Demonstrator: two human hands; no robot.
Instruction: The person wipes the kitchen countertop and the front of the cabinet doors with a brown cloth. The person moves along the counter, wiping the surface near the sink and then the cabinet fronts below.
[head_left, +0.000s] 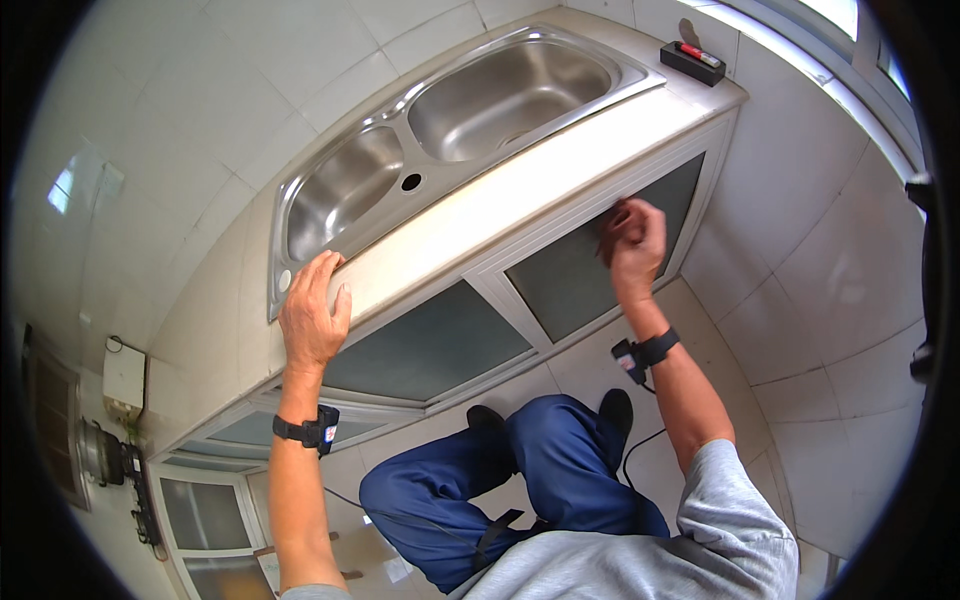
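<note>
My left hand (313, 309) rests on the counter's front edge by the near left corner of a stainless steel double-bowl sink (525, 146), its fingers touching the rim. In my right hand (637, 251) is a bunched dark reddish-brown cloth (616, 229), slightly blurred. That hand is at the upper part of a frosted cabinet door panel (559, 274) with a white frame, below the counter. Whether the cloth presses on the panel or the frame cannot be told. A second frosted panel (435, 345) lies to the left of it.
A black box with a red-and-white marker (697, 54) on it stands at the counter's right end. White tiled walls (810, 300) close in the right side. At the lower left are a gas stove with a pot (101, 450) and a white box (124, 375). Cables hang from both wrist straps.
</note>
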